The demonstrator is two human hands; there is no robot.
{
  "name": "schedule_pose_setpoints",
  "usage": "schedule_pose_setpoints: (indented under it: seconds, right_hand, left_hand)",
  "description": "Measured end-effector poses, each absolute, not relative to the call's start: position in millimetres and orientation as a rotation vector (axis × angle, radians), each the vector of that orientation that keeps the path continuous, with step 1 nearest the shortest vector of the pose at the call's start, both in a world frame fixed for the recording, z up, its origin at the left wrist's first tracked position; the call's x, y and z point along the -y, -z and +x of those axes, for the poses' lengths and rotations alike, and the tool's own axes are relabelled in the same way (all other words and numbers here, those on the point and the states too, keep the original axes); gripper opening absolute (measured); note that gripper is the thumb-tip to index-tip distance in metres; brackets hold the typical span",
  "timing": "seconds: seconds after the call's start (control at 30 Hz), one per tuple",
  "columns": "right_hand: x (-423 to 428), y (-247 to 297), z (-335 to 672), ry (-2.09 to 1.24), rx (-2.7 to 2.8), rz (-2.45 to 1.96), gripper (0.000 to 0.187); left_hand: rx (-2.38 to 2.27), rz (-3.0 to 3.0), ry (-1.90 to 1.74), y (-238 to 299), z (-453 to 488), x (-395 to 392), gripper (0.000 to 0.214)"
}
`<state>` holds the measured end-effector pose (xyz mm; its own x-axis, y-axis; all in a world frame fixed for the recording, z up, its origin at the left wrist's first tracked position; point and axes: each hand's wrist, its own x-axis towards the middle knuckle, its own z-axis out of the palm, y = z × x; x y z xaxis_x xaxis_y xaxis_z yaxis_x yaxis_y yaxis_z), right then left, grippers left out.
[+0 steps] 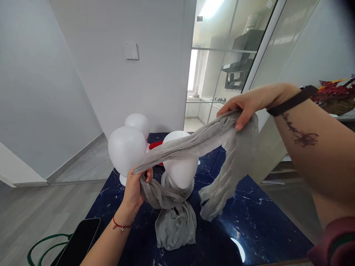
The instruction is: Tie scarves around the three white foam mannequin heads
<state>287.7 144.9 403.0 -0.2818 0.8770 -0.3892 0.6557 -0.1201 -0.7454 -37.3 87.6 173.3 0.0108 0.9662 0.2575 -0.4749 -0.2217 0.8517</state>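
Stretching the grey scarf [194, 142] taut in mid-air, well above the dark marbled surface [249, 221]. Pinching one end low with the left hand [135, 186], fingers closed on the cloth just beside the neck of the front foam head [181, 166]. Holding the other end high with the right hand [244, 109], thumb and fingers clamped over the fabric, with a loose tail dangling below. Working with the hands well apart, the span crossing in front of that head.

Wound round the neck once, by the look of it, with a bunched tail hanging down to the surface. Looks like mid-wrap: drawing out the free length.

Calls next for even tension on both ends, for steadying what is probably a light head against tipping, and for keeping clear of the two other white heads [126, 147] just behind on the left. Worth minding the dark phone [79, 242] at the near left edge too. Glimpsing something red [156, 145] between the heads; cannot tell what.
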Motion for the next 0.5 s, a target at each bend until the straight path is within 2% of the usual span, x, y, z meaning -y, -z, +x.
schedule_pose_setpoints:
  seconds: [0.07, 0.17, 0.23, 0.3, 0.4, 0.5]
  right_hand:
    - [-154, -401, 300, -1.365, 1.958, -1.662, 0.034]
    - [-177, -387, 299, -1.361, 1.833, -1.164, 0.025]
    - [-196, -373, 286, -1.383, 1.647, -0.849, 0.025]
    - [-216, -360, 269, -1.410, 1.482, -0.713, 0.022]
    - [-244, -344, 249, -1.414, 1.341, -0.735, 0.017]
    - [-267, -329, 241, -1.389, 1.228, -0.888, 0.019]
  left_hand:
    - [-0.613, 1.072, -1.558, -175, -43, -94, 0.024]
    - [-0.578, 1.102, -1.562, -177, -51, -103, 0.011]
    - [-0.606, 1.120, -1.566, -177, -53, -108, 0.024]
    - [-0.647, 1.128, -1.600, -176, -53, -113, 0.044]
    - [-0.683, 1.133, -1.679, -177, -46, -122, 0.068]
    - [-0.765, 1.125, -1.730, -179, -35, -137, 0.072]
